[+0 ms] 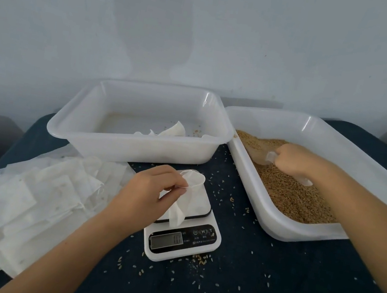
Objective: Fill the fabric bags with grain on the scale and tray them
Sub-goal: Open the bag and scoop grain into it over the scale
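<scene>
Fabric bag (186,195) stands on the scale (181,230) platform — long axis roughly upright, mouth toward 12 o'clock. Left hand (152,190) pinches its rim, fingers curled. Right hand (296,160), at 2 o'clock, grips a clear scoop (270,157) in the grain (293,195) tray (316,133) — fingers wrapped.

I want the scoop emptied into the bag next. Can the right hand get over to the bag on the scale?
Probably yes. The right hand grips the scoop in the grain tray; only the tray's low wall lies between it and the bag, held open by the left hand.
</scene>
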A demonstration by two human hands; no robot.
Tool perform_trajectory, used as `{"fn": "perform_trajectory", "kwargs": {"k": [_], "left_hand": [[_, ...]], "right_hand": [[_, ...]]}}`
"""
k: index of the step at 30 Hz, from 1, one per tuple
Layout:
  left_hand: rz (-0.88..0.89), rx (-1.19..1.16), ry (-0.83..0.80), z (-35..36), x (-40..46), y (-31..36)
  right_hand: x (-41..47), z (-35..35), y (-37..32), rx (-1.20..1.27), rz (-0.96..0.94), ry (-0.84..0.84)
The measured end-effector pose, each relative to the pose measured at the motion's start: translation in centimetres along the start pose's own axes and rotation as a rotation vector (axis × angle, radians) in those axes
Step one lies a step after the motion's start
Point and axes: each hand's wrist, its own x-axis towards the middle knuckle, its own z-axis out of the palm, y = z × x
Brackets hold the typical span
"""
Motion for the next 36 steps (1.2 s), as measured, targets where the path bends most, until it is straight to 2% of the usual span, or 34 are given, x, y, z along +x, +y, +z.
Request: {"fn": "perform_trajectory", "kwargs": {"k": [13, 21, 27, 32, 36], "left_hand": [[0.005, 0.038, 0.0, -0.1, 0.2, 0.0], [-0.018, 0.04, 0.02, -1.3, 0.8, -0.4], [-0.01, 0.123, -0.039, -3.7, 1.6, -1.4], [0.012, 0.219, -0.115, -6.6, 2.3, -2.2], [0.03, 0.305, -0.201, -7.7, 2.7, -2.7]], "right_hand": [[-0.4, 1.4, 1.1, 0.027, -0.062, 0.095], [-1.4, 1.5, 1.7, 0.122, -0.168, 0.169], [-3.2, -1.9, 1.2, 0.169, -0.307, 0.264], [-6.2, -4.6, 0.4, 0.203, -0.507, 0.101], [-7.4, -3.8, -0.9, 0.242, -0.618, -0.034]]}}
